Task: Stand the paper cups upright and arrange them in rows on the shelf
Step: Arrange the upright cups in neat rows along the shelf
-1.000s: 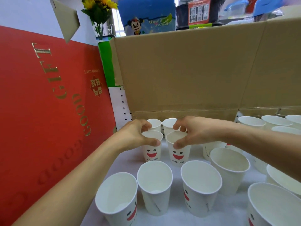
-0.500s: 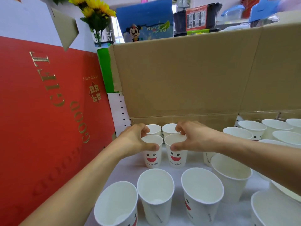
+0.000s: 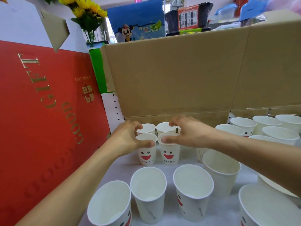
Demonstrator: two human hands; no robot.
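Centre of frame: 2 white paper cups printed with red smiling faces stand upright, side by side, on the white shelf surface (image 3: 123, 167). They sit just in front of 2 plain-looking white back cups (image 3: 146, 128) at the brown cardboard wall (image 3: 179, 75). Judged purpose: squaring a second row against the first, faces outward.

The left hand (image 3: 130, 139) is curled over the left smiling cup (image 3: 147, 154), thumb on the near rim and fingers over the far rim, gripping it from above. The right hand (image 3: 184, 136) grips the right smiling cup (image 3: 170, 154) likewise; its fingers are blurred. A grip at the rim probably spares the thin walls from crushing.

Lower frame: upright white front cups (image 3: 149, 193) stand unevenly spaced, judged to be awaiting alignment. A red gift box (image 3: 40, 111) closes the left side.
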